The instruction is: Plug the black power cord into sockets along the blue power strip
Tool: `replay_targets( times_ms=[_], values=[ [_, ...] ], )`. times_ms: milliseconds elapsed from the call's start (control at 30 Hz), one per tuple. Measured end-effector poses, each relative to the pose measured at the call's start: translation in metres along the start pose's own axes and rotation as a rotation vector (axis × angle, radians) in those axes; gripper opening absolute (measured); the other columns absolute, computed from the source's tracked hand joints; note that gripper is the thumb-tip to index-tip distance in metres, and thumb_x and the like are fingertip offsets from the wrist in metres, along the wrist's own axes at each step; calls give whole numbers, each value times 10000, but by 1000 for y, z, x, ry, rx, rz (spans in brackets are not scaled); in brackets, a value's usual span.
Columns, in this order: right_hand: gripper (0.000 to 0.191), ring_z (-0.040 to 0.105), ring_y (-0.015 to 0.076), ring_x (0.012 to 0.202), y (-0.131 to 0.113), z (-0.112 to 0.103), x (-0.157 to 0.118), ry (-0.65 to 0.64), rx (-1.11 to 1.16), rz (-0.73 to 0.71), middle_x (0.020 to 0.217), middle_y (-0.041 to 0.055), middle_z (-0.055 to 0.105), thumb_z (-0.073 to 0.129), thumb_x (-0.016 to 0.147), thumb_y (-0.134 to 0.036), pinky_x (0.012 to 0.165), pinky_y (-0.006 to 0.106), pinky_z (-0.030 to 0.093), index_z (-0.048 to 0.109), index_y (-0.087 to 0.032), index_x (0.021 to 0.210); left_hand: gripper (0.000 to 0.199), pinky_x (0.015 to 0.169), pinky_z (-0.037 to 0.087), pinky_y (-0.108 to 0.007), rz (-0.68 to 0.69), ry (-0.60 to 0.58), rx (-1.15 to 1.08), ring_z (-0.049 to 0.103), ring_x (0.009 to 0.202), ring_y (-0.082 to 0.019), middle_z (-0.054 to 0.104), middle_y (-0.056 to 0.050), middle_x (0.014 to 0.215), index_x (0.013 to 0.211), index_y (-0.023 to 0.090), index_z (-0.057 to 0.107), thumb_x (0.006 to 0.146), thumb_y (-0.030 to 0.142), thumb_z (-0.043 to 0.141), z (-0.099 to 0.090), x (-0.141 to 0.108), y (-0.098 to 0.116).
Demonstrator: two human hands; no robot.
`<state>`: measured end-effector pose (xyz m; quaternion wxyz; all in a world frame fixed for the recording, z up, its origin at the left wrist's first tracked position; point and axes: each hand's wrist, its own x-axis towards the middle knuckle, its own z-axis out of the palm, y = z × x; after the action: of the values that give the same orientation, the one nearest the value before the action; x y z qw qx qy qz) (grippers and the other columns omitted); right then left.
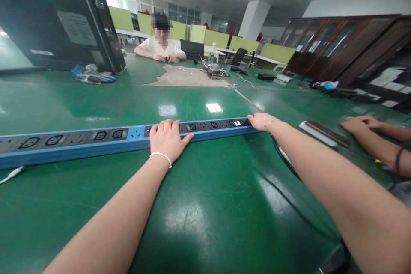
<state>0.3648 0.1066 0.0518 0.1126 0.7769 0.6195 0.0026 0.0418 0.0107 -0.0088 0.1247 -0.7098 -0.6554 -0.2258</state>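
A long blue power strip [105,145] with black sockets lies across the green table. My left hand [166,137] sits over the strip's middle, its fingers over the top toward the far edge and its thumb stretched along the near side. At the right end of the strip, my right hand [259,121] is closed round it, with the thumb on top. Most of the right fingers are hidden behind the hand. A black cable [282,154] comes out below my right hand and runs down to the right.
A black computer case [64,25] and gloves [93,74] stand at the back left. A co-worker [160,45] sits across the table [205,205]. At right are another person's hands [358,124] and a long dark-topped object [326,133]. A white cable end [13,174] lies left.
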Motion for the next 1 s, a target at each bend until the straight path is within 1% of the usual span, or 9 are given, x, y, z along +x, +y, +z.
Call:
replay_targets(
  times_ms=[133, 233, 367, 567, 800, 900, 1000],
  values=[
    [505, 553, 288, 1117, 2, 2, -2, 22, 7, -3, 1175, 190, 596, 253, 923, -456, 939, 388, 407, 580, -137, 1136, 637, 946, 310, -431, 1, 2, -7, 482, 1132, -298, 574, -140, 1213, 1216, 151, 529, 819, 618, 354, 0, 0, 0],
    [498, 561, 297, 1101, 1, 2, -7, 27, 25, 9, 1169, 189, 597, 250, 918, -462, 927, 399, 417, 578, -153, 1130, 640, 944, 312, -437, 0, -6, -5, 482, 1132, -303, 575, -145, 1215, 1216, 151, 529, 818, 621, 353, 0, 0, 0],
    [530, 571, 288, 1082, -1, 1, -12, 32, 41, 12, 1145, 210, 601, 211, 921, -452, 908, 390, 426, 574, -117, 1112, 630, 947, 309, -434, 1, 1, -1, 486, 1127, -301, 577, -146, 1213, 1210, 151, 531, 822, 615, 352, -1, 0, 0],
    [576, 595, 270, 1042, -2, 6, -18, 91, 54, 53, 1104, 219, 620, 166, 923, -456, 900, 397, 423, 555, -87, 1133, 644, 957, 295, -442, -8, -8, -23, 474, 1146, -307, 566, -153, 1226, 1226, 147, 521, 823, 615, 341, -1, 0, 0],
    [580, 571, 272, 1089, -3, -2, -7, 28, 23, 25, 1154, 232, 596, 217, 918, -466, 913, 375, 418, 589, -62, 1106, 643, 938, 310, -436, 3, 12, -11, 493, 1119, -307, 581, -150, 1202, 1209, 142, 534, 820, 620, 353, -1, 0, 0],
    [590, 565, 261, 1100, -3, -2, -4, 35, 7, 15, 1148, 225, 603, 233, 916, -486, 922, 354, 414, 599, -60, 1096, 646, 940, 310, -438, -1, 4, -14, 486, 1131, -308, 577, -152, 1210, 1213, 146, 531, 818, 624, 351, -1, 0, 0],
    [575, 578, 260, 1077, -2, 1, -8, 48, 14, 4, 1132, 214, 614, 218, 919, -475, 905, 352, 424, 602, -82, 1091, 641, 949, 306, -434, -8, 0, -11, 483, 1139, -304, 576, -148, 1217, 1217, 160, 527, 816, 627, 349, 0, 0, 0]
  ],
)
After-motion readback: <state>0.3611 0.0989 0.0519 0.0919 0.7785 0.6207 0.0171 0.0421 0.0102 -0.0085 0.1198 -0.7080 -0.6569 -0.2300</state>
